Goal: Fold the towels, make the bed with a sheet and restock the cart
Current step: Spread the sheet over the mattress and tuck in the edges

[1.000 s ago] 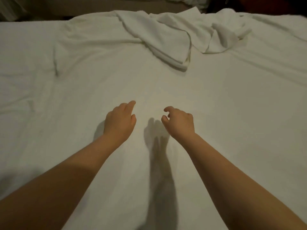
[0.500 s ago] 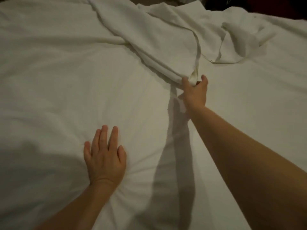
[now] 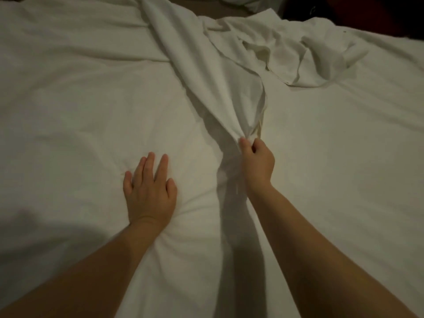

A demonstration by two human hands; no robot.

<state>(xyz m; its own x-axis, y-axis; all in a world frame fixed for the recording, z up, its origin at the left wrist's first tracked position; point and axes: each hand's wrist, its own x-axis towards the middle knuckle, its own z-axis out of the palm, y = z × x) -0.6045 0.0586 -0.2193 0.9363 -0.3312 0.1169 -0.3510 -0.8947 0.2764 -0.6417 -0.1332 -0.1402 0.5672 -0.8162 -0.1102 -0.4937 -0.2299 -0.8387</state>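
Observation:
A white bed sheet (image 3: 68,92) covers the mattress and fills most of the view. A loose white sheet (image 3: 206,65) lies bunched across the far middle, stretched into a long fold toward me. My right hand (image 3: 258,165) pinches the near corner of that loose sheet between thumb and curled fingers. My left hand (image 3: 149,189) lies flat on the covered mattress with straight fingers, pressing a dent into it. A crumpled white towel (image 3: 296,56) lies at the far right, beside the loose sheet.
Beyond the bed's far edge a brown strip (image 3: 229,10) shows, with dark red and black shapes at the top right (image 3: 355,8). A dark shadow falls on the sheet at the lower left (image 3: 34,226).
My right hand reached out, took the loose sheet's corner and has pulled it toward me. My left hand went down flat on the mattress and stays pressed there.

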